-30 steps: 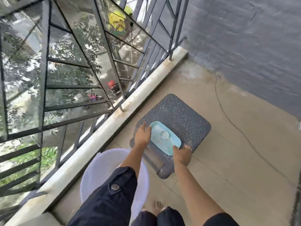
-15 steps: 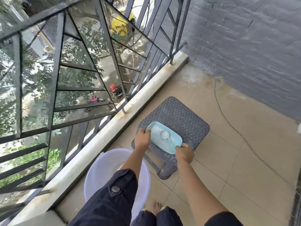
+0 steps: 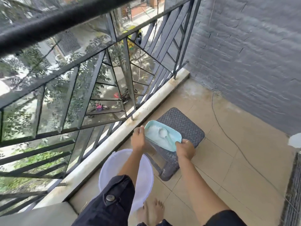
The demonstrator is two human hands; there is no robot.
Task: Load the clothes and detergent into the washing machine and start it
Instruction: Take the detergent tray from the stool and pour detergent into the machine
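Turquoise container (image 3: 169,141): held tilted above the grey stool (image 3: 184,126), white powder and scoop (image 3: 162,132) inside.
Left hand (image 3: 138,141): gripped its left end.
Right hand (image 3: 185,148): gripped its right end.

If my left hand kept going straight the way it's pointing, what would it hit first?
Probably the white ledge under the railing, just beyond the left hand; depth is unclear from this view.

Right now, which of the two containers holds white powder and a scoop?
The light blue tub held by both hands over the stool; the white bucket stands on the floor.
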